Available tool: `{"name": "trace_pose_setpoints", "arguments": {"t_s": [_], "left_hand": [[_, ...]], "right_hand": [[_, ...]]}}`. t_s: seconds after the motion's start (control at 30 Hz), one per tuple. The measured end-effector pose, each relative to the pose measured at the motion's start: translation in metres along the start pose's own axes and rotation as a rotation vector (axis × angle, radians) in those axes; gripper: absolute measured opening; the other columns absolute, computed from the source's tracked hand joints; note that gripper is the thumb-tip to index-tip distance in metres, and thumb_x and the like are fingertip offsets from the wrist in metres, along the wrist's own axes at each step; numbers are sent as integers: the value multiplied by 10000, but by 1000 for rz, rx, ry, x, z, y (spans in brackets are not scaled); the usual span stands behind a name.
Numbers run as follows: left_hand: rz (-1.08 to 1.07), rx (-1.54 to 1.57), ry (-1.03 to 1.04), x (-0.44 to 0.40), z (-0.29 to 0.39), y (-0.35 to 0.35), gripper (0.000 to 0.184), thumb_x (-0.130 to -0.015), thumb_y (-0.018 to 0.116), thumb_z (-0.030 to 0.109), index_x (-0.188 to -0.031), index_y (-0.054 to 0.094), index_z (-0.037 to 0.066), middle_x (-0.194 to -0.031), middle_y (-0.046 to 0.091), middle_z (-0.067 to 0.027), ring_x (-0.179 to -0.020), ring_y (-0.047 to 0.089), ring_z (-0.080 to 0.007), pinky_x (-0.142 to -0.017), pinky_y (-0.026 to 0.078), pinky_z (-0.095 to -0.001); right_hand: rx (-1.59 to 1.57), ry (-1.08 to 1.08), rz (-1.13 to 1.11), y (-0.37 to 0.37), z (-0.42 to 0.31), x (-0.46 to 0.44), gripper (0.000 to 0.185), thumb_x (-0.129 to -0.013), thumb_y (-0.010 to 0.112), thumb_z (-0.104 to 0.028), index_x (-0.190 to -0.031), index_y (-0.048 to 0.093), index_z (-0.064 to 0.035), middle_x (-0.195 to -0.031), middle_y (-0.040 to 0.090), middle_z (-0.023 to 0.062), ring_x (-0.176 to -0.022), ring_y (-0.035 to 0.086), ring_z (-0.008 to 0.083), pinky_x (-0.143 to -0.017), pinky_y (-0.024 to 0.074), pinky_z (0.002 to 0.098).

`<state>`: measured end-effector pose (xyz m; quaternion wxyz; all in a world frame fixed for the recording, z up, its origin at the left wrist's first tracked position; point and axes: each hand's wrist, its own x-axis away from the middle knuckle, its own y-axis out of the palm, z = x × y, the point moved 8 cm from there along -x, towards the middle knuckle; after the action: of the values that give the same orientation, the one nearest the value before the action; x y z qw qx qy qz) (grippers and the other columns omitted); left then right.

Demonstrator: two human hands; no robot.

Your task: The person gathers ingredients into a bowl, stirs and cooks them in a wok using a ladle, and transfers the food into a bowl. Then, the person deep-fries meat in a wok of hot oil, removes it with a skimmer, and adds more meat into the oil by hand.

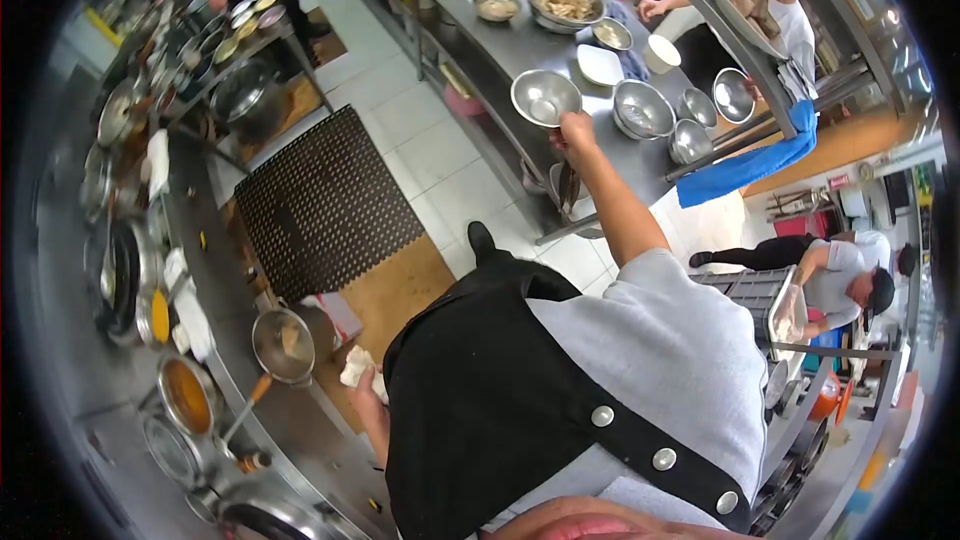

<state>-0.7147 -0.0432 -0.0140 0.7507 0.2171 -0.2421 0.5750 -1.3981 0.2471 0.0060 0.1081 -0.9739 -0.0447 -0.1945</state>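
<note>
A round metal bowl [546, 98], with nothing visible inside, is tilted at the edge of the steel table [500, 50]. My right hand [574, 136] grips its near rim, arm stretched forward. Low at my other side, my left hand [370, 392] is closed around a bunched white cloth [357, 367], near the stove counter. Beside the held bowl are a white square dish [599, 65] and a larger metal bowl [643, 110]. A big bowl of pale sliced food [563, 0] stands farther back.
At left, the stove counter holds pans, a pot of orange liquid [187, 395] and a strainer [283, 345]. A black rubber mat [325, 202] covers part of the floor. Co-workers stand across the table, at top left and at right. A blue cloth [748, 165] hangs from a rail.
</note>
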Motion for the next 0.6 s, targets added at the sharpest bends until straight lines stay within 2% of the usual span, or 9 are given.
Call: {"name": "trace_pose_setpoints", "arguments": {"t_s": [0.1,0.17,0.27,0.33,0.37,0.43,0.5,0.57,0.6], "left_hand": [[-97,-119,196,-28,58,98,468,-814,713,-48,-1270,611,-63,-1144,693,-145,-925,699,-242,-796,554,-349],[-124,-141,164,-70,69,141,477,-809,707,-50,-1276,612,-64,-1157,693,-146,-951,695,-242,-814,551,-350],[-98,-140,132,-94,85,197,515,-787,699,-57,-1294,605,-71,-1169,695,-143,-973,693,-262,-864,539,-359],[-24,-241,145,-100,89,223,517,-783,700,-56,-1290,600,-76,-1160,697,-145,-976,692,-286,-895,528,-367],[16,-294,166,-110,77,227,497,-780,704,-56,-1267,612,-78,-1152,700,-130,-1000,683,-271,-923,516,-370],[-26,-382,145,-105,74,251,466,-785,711,-47,-1243,628,-75,-1134,704,-119,-1000,679,-253,-921,516,-366],[-78,-448,161,-102,68,276,374,-803,728,-20,-1171,671,-61,-1068,719,-88,-964,676,-202,-894,521,-344],[-68,-462,136,-101,67,294,370,-807,728,-20,-1171,674,-55,-1061,721,-86,-942,680,-198,-875,526,-331],[-68,-481,105,-101,66,301,365,-811,727,-20,-1172,676,-48,-1054,722,-85,-920,684,-194,-856,530,-318]], "right_hand": [[-145,186,36,-19,27,-72,226,-936,525,-127,-1048,622,43,-798,675,158,-565,656,237,-428,490,365],[-304,254,21,-12,40,-108,365,-993,591,-259,-1228,553,18,-898,676,173,-624,662,245,-452,501,375],[-577,211,-14,14,41,-105,464,-1003,620,-348,-1304,505,-14,-949,676,174,-661,670,246,-472,505,377],[-302,322,-193,53,48,-81,474,-997,644,-430,-1215,559,-18,-912,678,160,-665,670,241,-471,499,365],[-292,340,-194,69,47,-92,474,-997,644,-430,-1215,559,-18,-912,678,160,-665,670,241,-471,499,365],[-40,238,-490,129,31,-115,577,-996,606,-537,-1295,537,-48,-864,681,133,-628,662,223,-494,493,344],[-327,168,-492,175,-19,-187,628,-963,649,-567,-1266,546,-27,-849,675,140,-612,651,231,-498,499,353],[-639,250,-270,192,-69,-255,549,-969,663,-502,-1219,566,-23,-816,662,130,-590,638,232,-486,515,371],[-621,252,-123,193,-87,-284,522,-975,657,-478,-1188,578,-8,-800,659,128,-586,647,240,-474,526,371]]}}
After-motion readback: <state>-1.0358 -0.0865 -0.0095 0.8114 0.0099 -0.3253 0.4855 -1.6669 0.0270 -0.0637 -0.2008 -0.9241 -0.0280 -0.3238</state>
